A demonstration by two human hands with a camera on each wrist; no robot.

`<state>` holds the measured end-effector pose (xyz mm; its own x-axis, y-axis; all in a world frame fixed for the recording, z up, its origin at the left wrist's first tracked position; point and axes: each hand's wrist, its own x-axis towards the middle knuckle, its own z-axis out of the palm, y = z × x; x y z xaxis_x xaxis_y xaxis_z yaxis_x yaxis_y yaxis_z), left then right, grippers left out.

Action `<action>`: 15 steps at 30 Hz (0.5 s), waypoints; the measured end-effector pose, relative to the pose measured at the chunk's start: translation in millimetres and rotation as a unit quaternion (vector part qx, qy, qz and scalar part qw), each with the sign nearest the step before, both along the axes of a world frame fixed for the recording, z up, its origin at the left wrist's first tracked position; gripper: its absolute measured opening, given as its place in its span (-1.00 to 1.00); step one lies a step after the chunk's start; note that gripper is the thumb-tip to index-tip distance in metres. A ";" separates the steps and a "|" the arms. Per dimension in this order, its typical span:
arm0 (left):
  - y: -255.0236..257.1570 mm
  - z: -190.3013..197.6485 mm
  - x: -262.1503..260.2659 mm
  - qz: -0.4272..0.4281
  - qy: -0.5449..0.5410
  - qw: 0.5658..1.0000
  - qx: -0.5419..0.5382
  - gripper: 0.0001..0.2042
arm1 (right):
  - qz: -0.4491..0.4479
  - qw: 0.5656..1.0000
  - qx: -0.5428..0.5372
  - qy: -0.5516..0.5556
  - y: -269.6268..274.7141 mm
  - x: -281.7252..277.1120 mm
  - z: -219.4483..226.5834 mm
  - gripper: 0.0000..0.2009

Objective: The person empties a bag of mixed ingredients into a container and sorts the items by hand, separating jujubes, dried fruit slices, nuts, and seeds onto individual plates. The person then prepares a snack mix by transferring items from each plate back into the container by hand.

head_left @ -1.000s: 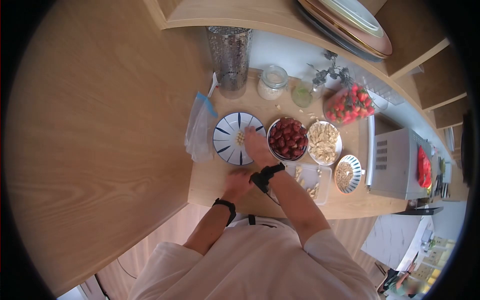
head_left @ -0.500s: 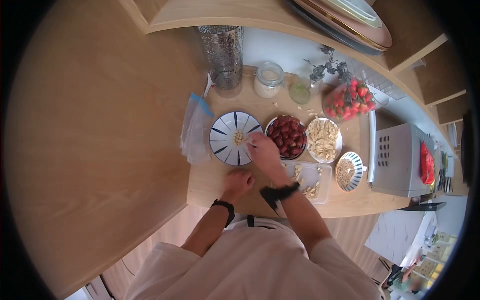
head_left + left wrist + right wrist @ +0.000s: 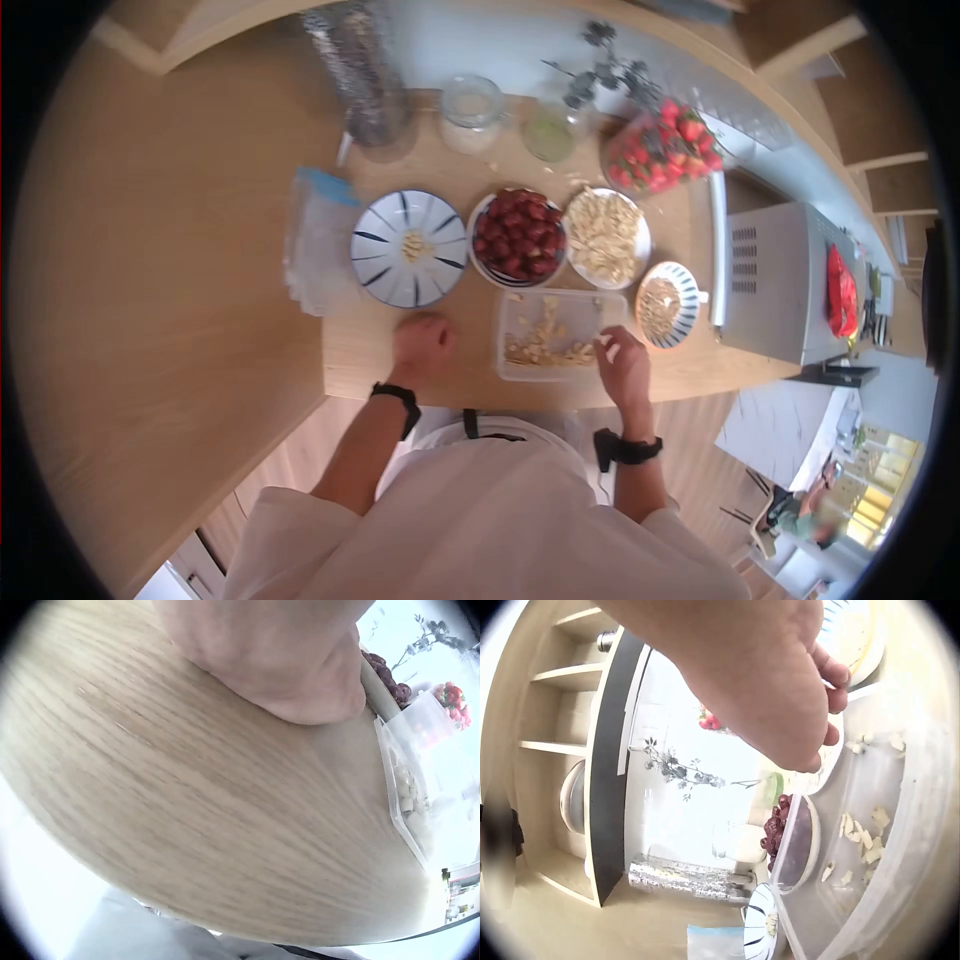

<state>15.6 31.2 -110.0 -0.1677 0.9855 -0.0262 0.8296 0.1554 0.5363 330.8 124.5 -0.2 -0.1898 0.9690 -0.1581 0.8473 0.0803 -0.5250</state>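
Observation:
In the head view my left hand (image 3: pixel 423 342) rests on the table in front of the blue-striped plate (image 3: pixel 378 268), its fingers loosely curled around nothing. A small heap of pale pieces (image 3: pixel 414 246) lies in the middle of that plate. My right hand (image 3: pixel 625 368) is at the right end of a clear plastic container (image 3: pixel 508 368), fingertips bent close to its rim. Pale flat pieces (image 3: pixel 548 350) lie scattered inside the container. A whitish spot shows at the right fingertips; I cannot tell whether they pinch something. In the right wrist view the fingers (image 3: pixel 838 700) are half bent.
Behind the container stand a bowl of red dates (image 3: pixel 518 238) and a plate of pale slices (image 3: pixel 606 235). A striped bowl (image 3: pixel 682 305) is at the right, a zip bag (image 3: pixel 318 250) at the left. Glass jars (image 3: pixel 472 112), a strawberry tub (image 3: pixel 662 150) and a silvery cylinder (image 3: pixel 362 75) line the back.
My right hand has moved from the striped plate rightward to the container's right end, uncovering more of the container. The left hand stays near its place on the table. The head view has shifted.

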 end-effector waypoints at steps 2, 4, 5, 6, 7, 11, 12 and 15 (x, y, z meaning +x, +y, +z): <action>1.5 -3.2 0.8 0.005 -0.001 1.000 -0.004 -0.84 | 0.008 1.000 -0.024 0.005 2.9 -4.9 -0.1 -0.81; 2.0 -7.0 -0.2 0.014 0.057 0.998 0.010 -0.84 | 0.014 0.999 -0.038 0.010 5.5 -9.1 1.6 -0.79; 2.1 -8.2 0.2 0.011 0.056 0.998 0.003 -0.84 | 0.019 0.998 -0.059 0.015 5.6 -9.4 1.4 -0.76; 1.8 -9.2 0.9 0.014 0.067 0.998 0.009 -0.84 | 0.026 0.996 -0.081 0.021 6.0 -9.3 -0.3 -0.74; 1.5 -10.4 0.8 0.019 0.078 0.997 0.013 -0.84 | 0.025 0.996 -0.088 0.021 6.9 -9.0 -2.9 -0.74; 2.1 -16.5 0.9 0.016 0.098 0.995 0.015 -0.85 | 0.136 0.985 -0.097 0.028 13.0 -6.1 -23.6 -0.72; 3.7 -13.2 1.5 0.018 0.101 0.994 0.025 -0.86 | 0.192 0.977 -0.092 0.020 16.0 -7.0 -31.0 -0.71; 4.6 -13.2 1.5 0.018 0.112 0.993 0.040 -0.86 | 0.296 0.951 -0.074 0.049 22.6 -13.2 -45.7 -0.70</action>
